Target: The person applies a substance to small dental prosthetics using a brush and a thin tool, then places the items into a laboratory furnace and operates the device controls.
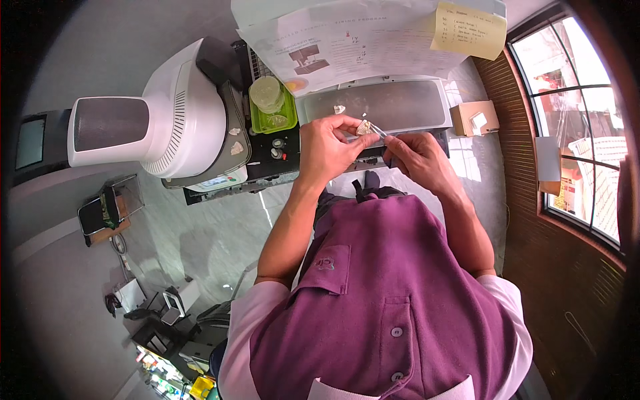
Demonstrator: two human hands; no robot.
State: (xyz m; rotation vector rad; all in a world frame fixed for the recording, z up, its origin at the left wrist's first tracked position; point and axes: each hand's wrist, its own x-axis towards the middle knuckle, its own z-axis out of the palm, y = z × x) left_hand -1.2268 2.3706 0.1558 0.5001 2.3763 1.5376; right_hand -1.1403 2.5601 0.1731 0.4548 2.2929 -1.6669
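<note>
My left hand (328, 151) pinches a small cream piece (363, 127) that looks like part of a plaster dental cast, between thumb and fingers. In my right hand (427, 161) is a pair of slim metal tweezers (377, 130), with the tips at the piece. What lies between the tips is too small to make out. Both hands are over the front edge of a grey metal surface (407, 103). On that surface lies another cream cast piece (340, 109), just beyond my left fingers.
Left of my hands stand a green tray (289, 110) with a clear plastic tub (267, 94) and small bottles (278, 154). A white machine (175, 120) is further left, beside two cream pieces (236, 148). Printed sheets (373, 50) hang ahead. A cardboard box (470, 120) sits right.
</note>
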